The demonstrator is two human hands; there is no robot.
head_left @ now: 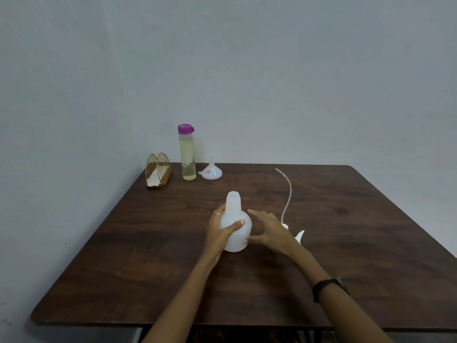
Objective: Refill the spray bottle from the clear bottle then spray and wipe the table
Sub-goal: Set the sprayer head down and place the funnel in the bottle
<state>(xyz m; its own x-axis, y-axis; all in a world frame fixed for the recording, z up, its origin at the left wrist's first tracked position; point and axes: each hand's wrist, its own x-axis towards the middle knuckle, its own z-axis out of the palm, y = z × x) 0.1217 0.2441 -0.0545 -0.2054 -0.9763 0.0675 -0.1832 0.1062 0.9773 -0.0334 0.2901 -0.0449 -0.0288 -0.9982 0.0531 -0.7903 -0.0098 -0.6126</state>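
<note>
The white spray bottle stands upright at the middle of the dark wooden table, its neck uncapped. My left hand grips its body, thumb across the front. My right hand hovers just right of the bottle with fingers spread and relaxed, thumb close to the bottle's lower side. The spray head lies on the table behind my right hand, its long tube curving away toward the wall. The clear bottle with a purple cap holds pale yellow liquid at the back left.
A white funnel sits upside down right of the clear bottle. A golden wire napkin holder with white paper stands at the back left corner. A grey wall runs behind and to the left of the table.
</note>
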